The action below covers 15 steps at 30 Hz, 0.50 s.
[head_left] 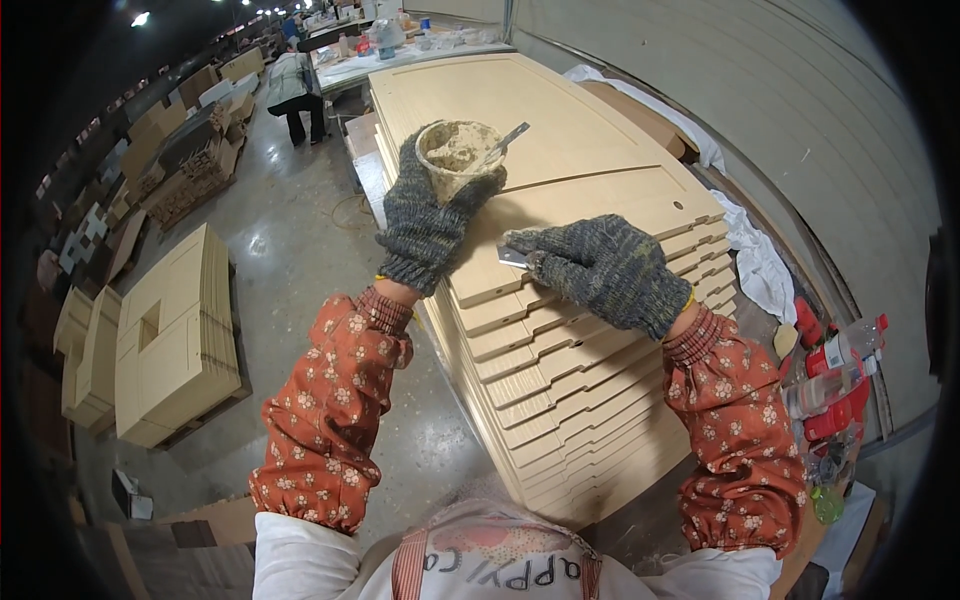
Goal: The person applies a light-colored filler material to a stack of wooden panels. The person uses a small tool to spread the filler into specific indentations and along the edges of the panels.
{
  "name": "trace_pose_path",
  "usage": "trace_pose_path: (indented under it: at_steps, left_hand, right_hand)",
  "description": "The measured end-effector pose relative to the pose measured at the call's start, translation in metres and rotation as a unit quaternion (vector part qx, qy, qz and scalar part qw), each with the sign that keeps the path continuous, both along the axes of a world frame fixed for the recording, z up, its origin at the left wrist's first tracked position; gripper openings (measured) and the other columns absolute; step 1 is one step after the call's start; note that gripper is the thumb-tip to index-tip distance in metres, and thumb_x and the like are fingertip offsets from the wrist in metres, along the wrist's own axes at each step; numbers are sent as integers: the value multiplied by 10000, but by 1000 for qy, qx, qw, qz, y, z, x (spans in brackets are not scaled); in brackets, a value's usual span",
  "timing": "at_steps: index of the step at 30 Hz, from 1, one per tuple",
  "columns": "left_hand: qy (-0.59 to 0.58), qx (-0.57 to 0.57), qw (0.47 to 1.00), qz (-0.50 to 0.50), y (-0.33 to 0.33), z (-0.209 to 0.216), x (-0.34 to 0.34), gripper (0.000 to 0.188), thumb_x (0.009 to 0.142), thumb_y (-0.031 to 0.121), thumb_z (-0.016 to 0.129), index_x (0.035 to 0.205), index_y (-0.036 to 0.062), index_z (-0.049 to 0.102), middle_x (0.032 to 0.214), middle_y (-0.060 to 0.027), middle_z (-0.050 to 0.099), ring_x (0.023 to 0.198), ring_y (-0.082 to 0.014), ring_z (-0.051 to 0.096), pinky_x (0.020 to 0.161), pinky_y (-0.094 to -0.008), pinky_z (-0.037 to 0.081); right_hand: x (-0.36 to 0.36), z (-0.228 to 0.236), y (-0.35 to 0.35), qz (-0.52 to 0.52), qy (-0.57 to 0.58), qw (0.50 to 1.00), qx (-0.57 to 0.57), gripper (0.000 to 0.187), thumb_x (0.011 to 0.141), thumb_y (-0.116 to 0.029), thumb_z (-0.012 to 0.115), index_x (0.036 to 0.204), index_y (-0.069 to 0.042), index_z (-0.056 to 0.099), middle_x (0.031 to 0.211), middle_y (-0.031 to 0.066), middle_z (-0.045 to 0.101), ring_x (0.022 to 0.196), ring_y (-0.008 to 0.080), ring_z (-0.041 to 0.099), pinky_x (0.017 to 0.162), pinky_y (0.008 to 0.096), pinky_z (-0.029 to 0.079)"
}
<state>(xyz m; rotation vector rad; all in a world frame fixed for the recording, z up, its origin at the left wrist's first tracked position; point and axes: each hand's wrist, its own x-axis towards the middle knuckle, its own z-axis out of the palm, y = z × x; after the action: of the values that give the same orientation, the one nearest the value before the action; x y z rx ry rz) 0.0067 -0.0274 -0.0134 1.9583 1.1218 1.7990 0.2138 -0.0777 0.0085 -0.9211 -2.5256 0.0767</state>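
Within left grip [428,222], paste tub [452,184]

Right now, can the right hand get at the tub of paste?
Probably yes: nothing visible lies between the right hand, holding a blade, and the tub in the left hand, though a tool juts from the tub.

This is a workshop or factory hall for wood panels. A tall stack of pale panels [600,130], edges notched, fills the middle, and more finished-looking panels [165,350] sit piled at the left on a smooth grey floor [280,245]. Farther back are rough heaps of boards [190,165], a tabletop [342,74] crowded with bottles and containers, and another person [292,85] bending near it. Small ceiling lights [140,19] dot the dark, deep interior. Work gloves on the hands [425,225], a tub [447,182] of beige paste and a scraper [513,257] fit such a place.
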Motion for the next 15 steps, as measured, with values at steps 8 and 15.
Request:
trace_pose_path:
  at_steps: [8, 15]
  left_hand:
    - [-3, 21, 1000, -6, 5, -5, 0, 693, 712, 403, 773, 1185, 2, 464, 1048, -140, 615, 962, -234, 609, 850, -334, 486]
    - [-15, 0, 1000, -2, 2, 0, 2, 695, 705, 384, 785, 1185, 0, 462, 1052, -136, 612, 965, -231, 606, 856, -328, 483]
  right_hand:
    - [-6, -17, -6, -22, -56, 949, 310, 367, 801, -176, 630, 1154, -78, 607, 937, 98, 659, 747, 226, 634, 628, 335, 525]
    - [-11, -26, -21, -64, -64, 968, 233, 372, 805, -130, 598, 1170, -59, 589, 978, 121, 642, 782, 254, 626, 658, 373, 518]
